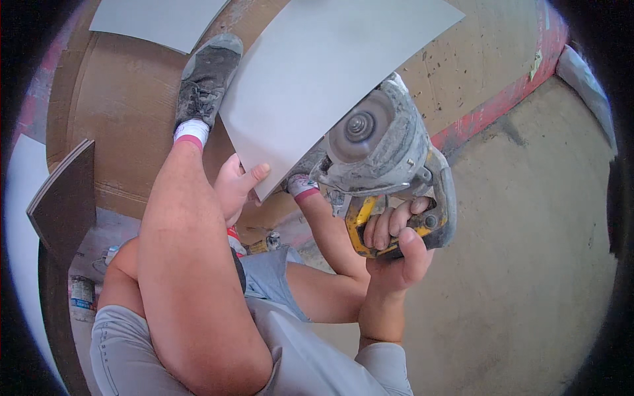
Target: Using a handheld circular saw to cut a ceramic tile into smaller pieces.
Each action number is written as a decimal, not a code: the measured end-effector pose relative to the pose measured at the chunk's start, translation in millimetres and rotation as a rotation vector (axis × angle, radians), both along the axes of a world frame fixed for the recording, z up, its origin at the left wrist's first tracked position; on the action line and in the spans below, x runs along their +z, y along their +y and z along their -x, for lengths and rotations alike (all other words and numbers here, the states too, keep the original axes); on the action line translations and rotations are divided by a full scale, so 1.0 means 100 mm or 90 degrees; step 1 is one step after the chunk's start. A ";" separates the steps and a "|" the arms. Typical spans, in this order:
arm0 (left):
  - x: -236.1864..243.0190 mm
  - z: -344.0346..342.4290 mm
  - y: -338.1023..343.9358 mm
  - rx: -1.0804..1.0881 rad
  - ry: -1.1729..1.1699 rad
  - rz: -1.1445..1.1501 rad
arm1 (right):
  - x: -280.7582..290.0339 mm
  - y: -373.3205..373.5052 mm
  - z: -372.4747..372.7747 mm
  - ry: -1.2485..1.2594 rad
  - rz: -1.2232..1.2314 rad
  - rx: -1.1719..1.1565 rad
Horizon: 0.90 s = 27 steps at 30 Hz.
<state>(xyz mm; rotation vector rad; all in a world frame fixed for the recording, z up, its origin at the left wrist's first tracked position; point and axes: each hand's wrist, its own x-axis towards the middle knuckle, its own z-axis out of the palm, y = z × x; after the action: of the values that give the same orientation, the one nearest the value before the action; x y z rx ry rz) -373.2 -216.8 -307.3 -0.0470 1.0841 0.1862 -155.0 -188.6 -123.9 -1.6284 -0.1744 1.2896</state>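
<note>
My left hand (239, 187) grips the near corner of a white tile-like panel (317, 86), thumb on its top face and fingers underneath. The panel slants away toward the upper right. My right hand (399, 241) is wrapped round the yellow and black handle of a handheld circular saw (383, 148), its guard coated in pale dust. The saw's round disc (360, 127) looks blurred and faces up beside the panel's right edge. Whether the disc touches that edge cannot be made out.
Brown cardboard (132, 112) lies under my shoe (210, 76). Another white panel (155, 23) is at the far left. Dark-backed panels (66, 198) stand on edge at left, near a small tin (82, 294). A red-stained strip (489, 112) borders the bare floor (522, 264) at right.
</note>
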 end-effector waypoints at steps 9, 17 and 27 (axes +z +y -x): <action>0.02 -0.03 0.05 0.000 0.009 -0.002 | 0.01 0.01 -0.01 0.004 0.002 0.003; 0.02 -0.03 0.06 -0.004 0.002 -0.005 | 0.01 -0.02 0.00 0.010 0.000 0.005; 0.03 -0.02 0.04 0.016 0.005 -0.006 | 0.04 -0.04 0.01 0.027 0.007 0.000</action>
<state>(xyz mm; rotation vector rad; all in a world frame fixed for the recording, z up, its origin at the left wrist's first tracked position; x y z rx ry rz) -371.0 -212.8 -303.9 -0.0523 1.0907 0.2144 -155.5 -192.4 -120.2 -1.6087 -0.1410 1.3266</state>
